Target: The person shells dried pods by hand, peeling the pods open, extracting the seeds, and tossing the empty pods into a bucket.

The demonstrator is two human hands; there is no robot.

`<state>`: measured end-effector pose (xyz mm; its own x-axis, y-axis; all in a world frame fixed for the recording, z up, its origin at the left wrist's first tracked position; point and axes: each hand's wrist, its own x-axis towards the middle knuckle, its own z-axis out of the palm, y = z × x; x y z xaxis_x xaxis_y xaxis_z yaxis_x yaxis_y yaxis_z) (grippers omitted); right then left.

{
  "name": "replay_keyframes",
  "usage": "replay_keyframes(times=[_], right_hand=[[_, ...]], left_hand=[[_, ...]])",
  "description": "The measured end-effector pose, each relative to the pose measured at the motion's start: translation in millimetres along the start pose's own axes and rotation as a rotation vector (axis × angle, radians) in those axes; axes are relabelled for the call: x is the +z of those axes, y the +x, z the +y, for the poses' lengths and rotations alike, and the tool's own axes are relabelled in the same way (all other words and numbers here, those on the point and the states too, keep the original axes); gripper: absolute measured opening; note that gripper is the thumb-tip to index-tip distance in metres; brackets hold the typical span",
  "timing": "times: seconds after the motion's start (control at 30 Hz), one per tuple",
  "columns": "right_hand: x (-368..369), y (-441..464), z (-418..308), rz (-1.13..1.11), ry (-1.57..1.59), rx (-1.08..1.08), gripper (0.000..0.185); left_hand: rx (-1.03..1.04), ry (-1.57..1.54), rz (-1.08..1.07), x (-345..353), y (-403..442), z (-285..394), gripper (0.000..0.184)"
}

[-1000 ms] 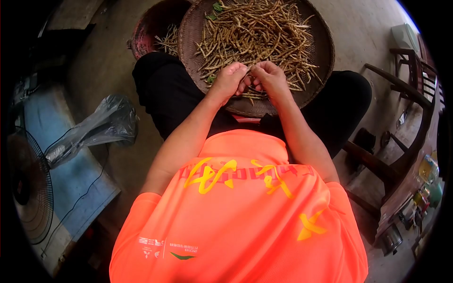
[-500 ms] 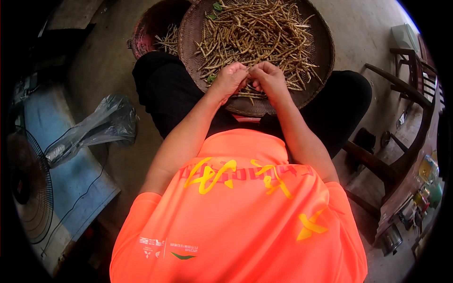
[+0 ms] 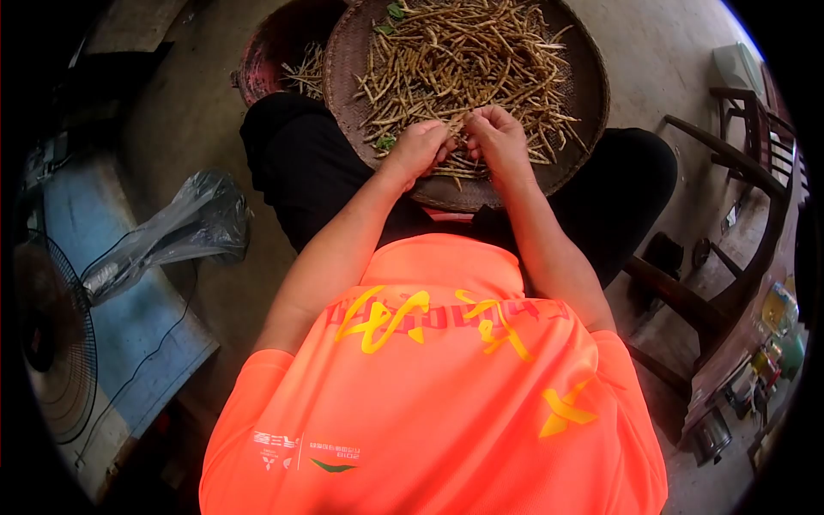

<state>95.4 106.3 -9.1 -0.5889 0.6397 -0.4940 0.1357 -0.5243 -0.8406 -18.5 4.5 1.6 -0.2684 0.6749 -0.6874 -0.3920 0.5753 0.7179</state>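
Observation:
A round woven tray (image 3: 343, 81) rests across my lap, heaped with long, dry tan bean pods (image 3: 468, 60). Over the tray's near edge, my left hand (image 3: 421, 148) is closed in a pinch, with what looks like a bean pod at its fingertips. Close beside it, my right hand (image 3: 499, 142) also pinches, its thumb and forefinger near the same pod. Fingers partly cover whatever lies between the two hands. Small green leaves (image 3: 385, 142) lie among the pods near my left hand.
A reddish tub (image 3: 257, 69) holding thin dry pods or husks stands beyond my left knee. To the left are a clear plastic bag (image 3: 184, 227), a blue-topped surface (image 3: 86, 206) and a fan (image 3: 64, 335). A wooden chair (image 3: 755, 172) stands at right.
My hands have moved slightly apart. The right hand has shifted a little up and to the right, and a gap now shows between the fingertips.

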Motion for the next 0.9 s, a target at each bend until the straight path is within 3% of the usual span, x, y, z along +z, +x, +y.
replay_keyframes(times=[0.33, 0.5, 0.57, 0.67, 0.9], right_hand=[[-1.0, 0.3, 0.7, -0.012, 0.01, 0.004, 0.011], [-2.9, 0.9, -2.7, 0.018, -0.002, 0.03, 0.009], [-4.2, 1.6, -0.3, 0.0, -0.06, 0.011, 0.011], [-5.0, 6.4, 12.4, -0.023, -0.212, -0.06, 0.014], [3.6, -6.5, 1.2, -0.03, -0.705, -0.261, 0.023]], left_hand=[[0.098, 0.106, 0.053, -2.9, 10.9, -10.9, 0.018], [0.186, 0.292, 0.154, 3.4, 4.8, -4.7, 0.027], [0.598, 0.573, 0.252, -3.2, 15.0, -17.5, 0.027], [0.68, 0.64, 0.332, 1.7, -1.4, 1.8, 0.022], [0.508, 0.176, 0.161, -6.9, 13.9, -12.2, 0.016]])
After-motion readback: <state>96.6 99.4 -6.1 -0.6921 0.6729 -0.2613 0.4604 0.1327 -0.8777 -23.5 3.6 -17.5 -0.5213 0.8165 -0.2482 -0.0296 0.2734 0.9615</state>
